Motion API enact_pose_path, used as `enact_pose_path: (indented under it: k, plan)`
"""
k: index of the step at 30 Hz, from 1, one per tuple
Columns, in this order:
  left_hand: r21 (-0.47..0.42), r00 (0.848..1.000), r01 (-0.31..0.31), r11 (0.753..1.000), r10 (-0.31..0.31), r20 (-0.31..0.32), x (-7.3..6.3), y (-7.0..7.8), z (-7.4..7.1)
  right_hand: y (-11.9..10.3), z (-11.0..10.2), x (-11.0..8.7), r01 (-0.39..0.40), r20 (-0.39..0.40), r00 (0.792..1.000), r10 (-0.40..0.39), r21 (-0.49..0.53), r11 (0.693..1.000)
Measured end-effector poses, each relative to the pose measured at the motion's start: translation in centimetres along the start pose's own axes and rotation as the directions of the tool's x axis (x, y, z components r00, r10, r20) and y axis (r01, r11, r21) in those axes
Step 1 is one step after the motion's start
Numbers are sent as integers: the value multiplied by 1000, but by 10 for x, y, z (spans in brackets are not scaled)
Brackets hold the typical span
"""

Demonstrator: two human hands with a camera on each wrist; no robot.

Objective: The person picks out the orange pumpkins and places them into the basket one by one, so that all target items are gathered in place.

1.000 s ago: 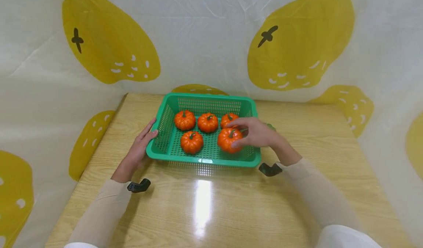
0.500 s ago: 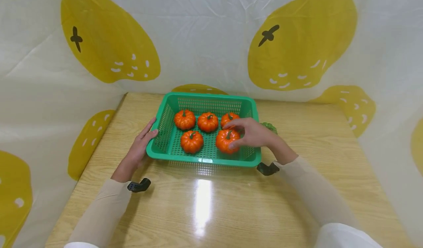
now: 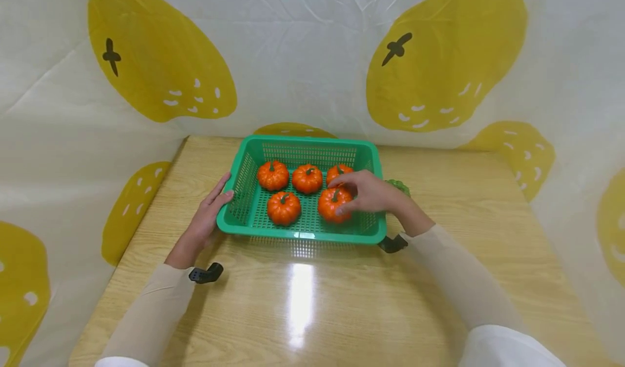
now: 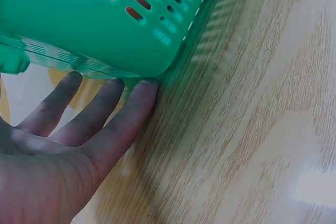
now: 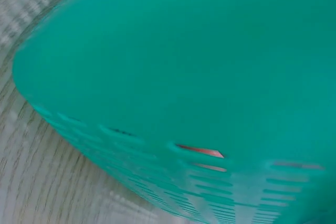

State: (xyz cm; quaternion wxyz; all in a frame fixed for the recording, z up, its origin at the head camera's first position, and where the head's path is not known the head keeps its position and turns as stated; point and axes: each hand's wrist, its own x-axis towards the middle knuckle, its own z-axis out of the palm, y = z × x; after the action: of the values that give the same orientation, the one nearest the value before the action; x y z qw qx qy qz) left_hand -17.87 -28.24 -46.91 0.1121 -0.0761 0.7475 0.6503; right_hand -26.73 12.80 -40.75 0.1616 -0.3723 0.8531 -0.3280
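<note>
My right hand (image 3: 368,190) reaches over the right side of the green basket (image 3: 305,238) and holds a small orange pumpkin (image 3: 332,209) by its side, thumb in front and fingers behind. This pumpkin is inside the basket, at the front right. My left hand (image 3: 205,215) is at the basket's left end, its thumb at the rim. In the left wrist view its straight fingers (image 4: 126,119) touch the basket's outer wall (image 4: 105,35). In the right wrist view the basket wall (image 5: 184,77) hides the right hand.
Inside the basket also lie a front-left pumpkin (image 3: 284,208), a back-left one (image 3: 273,175), a back-middle one (image 3: 307,178) and a partly hidden back-right one (image 3: 338,172). A green bumpy thing (image 3: 399,187) lies right of the basket on the wooden table (image 3: 234,312).
My right hand and the pumpkin it holds have shifted slightly left. More of the green bumpy thing shows beyond the basket. The left hand and basket stay in place.
</note>
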Motion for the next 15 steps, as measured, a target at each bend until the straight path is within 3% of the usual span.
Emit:
enact_pose_path:
  k: [15]
  plan:
    - [13, 1000, 0, 1000, 0, 2, -1, 3, 1, -4, 1, 6, -46, 40, 998, 50, -83, 995]
